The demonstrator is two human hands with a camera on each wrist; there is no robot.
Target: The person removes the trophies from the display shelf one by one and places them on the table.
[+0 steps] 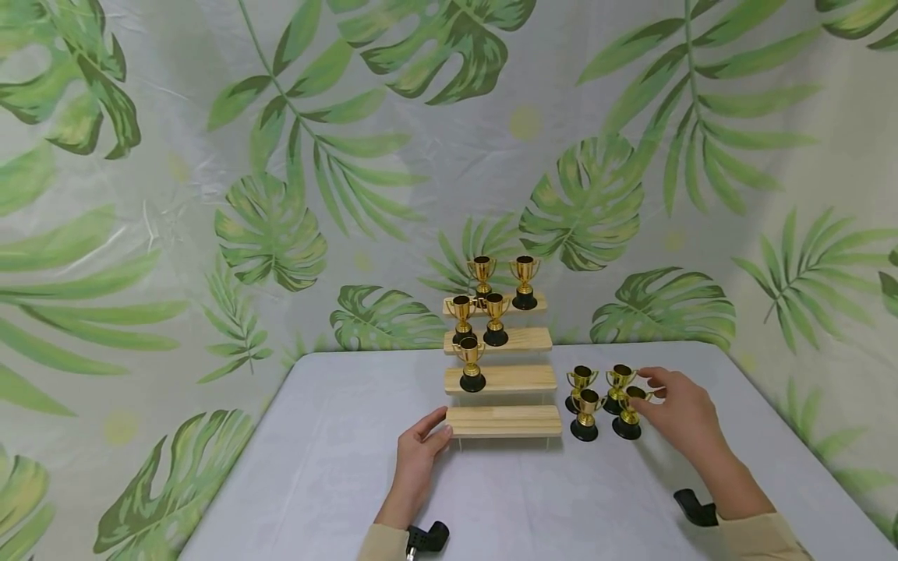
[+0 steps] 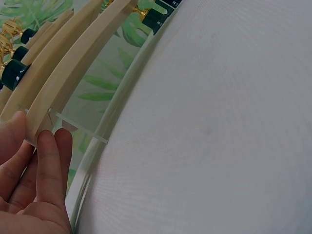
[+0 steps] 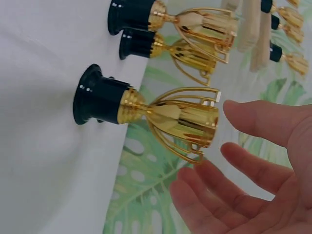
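Observation:
A tiered display stand [image 1: 503,421] has wooden shelves on clear supports. My left hand [image 1: 418,456] holds the left end of its lowest shelf [image 2: 73,63], thumb on one side and fingers on the other. Several small gold trophy cups with black bases stand on the table right of the stand. Around the nearest right trophy [image 3: 168,114], my right hand [image 1: 677,405] spreads its thumb and fingers close to the rim and handles, without gripping it. Behind that one is another trophy [image 1: 620,382]; to its left is a front trophy [image 1: 586,413].
Two trophies stand on the top shelf [image 1: 501,304], two on the second shelf [image 1: 522,340], and a single trophy [image 1: 471,366] at the left of the third shelf [image 1: 519,379]. A white cloth covers the table [image 1: 337,436]. Behind hangs a leaf-patterned curtain [image 1: 456,156].

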